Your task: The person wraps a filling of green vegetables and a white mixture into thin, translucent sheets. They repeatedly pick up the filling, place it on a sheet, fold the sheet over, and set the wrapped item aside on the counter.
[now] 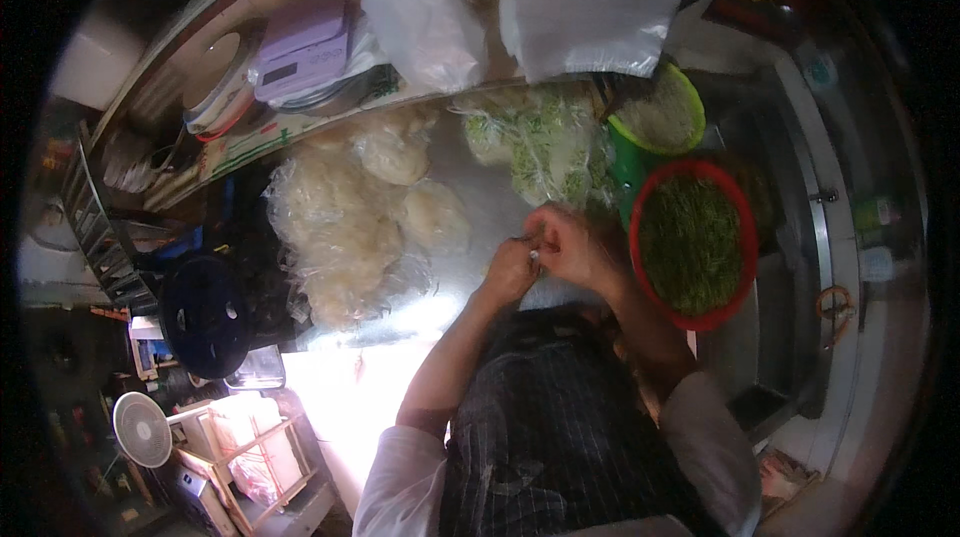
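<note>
My left hand (511, 268) and my right hand (566, 244) meet over the metal worktop, close to my dark striped apron (555, 417). Their fingers come together around something too small to make out. Left of them lies a pile of clear plastic bags filled with pale, whitish food (337, 229). Beyond my hands are clear bags of light green shredded vegetable (551, 147). To the right, a red basket (752, 244) holds thin green stalks or leaves, and a yellow-green container (701, 113) behind it holds pale shreds.
A shelf along the far edge carries a purple digital scale (300, 49), a filled white plastic bag (427, 27) and a stack of clear plastic bags (589, 12). At left stand a dark blue round stool or lid (204, 316) and a white fan (142, 429).
</note>
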### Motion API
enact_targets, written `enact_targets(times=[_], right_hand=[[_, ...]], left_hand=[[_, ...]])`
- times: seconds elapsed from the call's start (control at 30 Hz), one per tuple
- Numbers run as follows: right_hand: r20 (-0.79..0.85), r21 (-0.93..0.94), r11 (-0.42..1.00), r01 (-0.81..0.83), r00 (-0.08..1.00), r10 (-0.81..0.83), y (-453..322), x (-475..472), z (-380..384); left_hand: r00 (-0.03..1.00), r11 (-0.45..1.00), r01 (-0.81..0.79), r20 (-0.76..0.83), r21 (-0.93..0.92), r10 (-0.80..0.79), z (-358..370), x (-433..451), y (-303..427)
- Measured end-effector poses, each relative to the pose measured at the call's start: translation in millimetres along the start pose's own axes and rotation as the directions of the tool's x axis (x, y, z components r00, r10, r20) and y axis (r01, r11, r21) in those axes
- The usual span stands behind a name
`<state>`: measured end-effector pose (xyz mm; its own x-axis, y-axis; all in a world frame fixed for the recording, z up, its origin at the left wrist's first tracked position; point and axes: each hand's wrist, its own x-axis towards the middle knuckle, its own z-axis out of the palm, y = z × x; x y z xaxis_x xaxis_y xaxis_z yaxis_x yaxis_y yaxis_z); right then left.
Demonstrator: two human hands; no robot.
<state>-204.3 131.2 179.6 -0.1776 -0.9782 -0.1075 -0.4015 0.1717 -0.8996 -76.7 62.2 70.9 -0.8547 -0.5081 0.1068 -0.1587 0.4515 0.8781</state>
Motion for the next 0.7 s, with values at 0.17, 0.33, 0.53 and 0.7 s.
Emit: enact_targets(times=[0.17,0.33,0.53,0.7], right_hand=[[0.055,-0.321,0.929,0.184,0.983,-0.176,70.0,2.0,16.0],[0.074,0.331,0.942,-0.051,0.997,0.028,79.2,-4.6,42.1],[0.257,0.56,0.802,-0.208,0.964,0.07,113.9,12.8,50.0],[0.252,0.629,0.652,-0.423,0.905,0.344,135.4,29.0,65.9]], left_hand=[[0.957,0.929,0.24,-0.093,-0.282,-0.276,-7.2,-0.9,19.0],[0.916,0.866,0.4,0.172,-0.299,-0.363,-31.5,-10.1,-0.5],[0.977,0.875,-0.033,-0.168,0.483,0.13,-37.5,-11.2,15.5],[0.896,0.814,-0.023,-0.349,0.581,0.274,-14.8,-7.3,-4.4]])
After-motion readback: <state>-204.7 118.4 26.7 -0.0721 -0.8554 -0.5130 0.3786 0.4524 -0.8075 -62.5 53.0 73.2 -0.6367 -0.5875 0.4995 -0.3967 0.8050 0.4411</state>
